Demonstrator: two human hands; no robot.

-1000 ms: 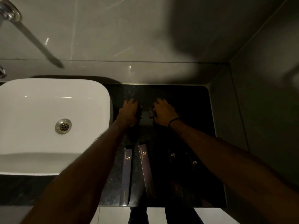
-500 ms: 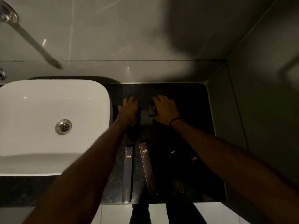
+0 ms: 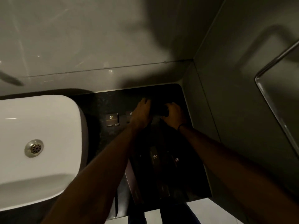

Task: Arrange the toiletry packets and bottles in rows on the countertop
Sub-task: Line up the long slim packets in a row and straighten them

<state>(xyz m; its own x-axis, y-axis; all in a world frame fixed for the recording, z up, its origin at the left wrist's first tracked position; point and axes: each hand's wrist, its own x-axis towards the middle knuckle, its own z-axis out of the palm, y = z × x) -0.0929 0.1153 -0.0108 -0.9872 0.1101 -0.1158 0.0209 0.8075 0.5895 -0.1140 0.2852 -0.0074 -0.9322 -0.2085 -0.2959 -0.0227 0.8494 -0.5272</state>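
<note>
On the black countertop (image 3: 97,143), my left hand (image 3: 142,114) and my right hand (image 3: 173,115) meet near the back right corner. A dark toiletry item (image 3: 159,109), too dim to identify, sits between them. My right hand's fingers curl around it. My left hand lies with straight fingers against its left side. A small square packet (image 3: 112,119) with a logo lies left of my hands. A second small packet (image 3: 129,116) is partly hidden by my left wrist. Long dark packets (image 3: 155,165) lie side by side near the front edge, between my forearms.
A white basin (image 3: 40,135) with a metal drain (image 3: 34,148) fills the left side. Grey tiled walls close off the back and right of the counter. A metal-framed fixture (image 3: 278,94) hangs on the right wall. Floor shows below the counter's front edge.
Both hands moved right and toward the back corner, leaving the two small square packets uncovered on the counter. The view swung right, and my right hand closed around the dark item.
</note>
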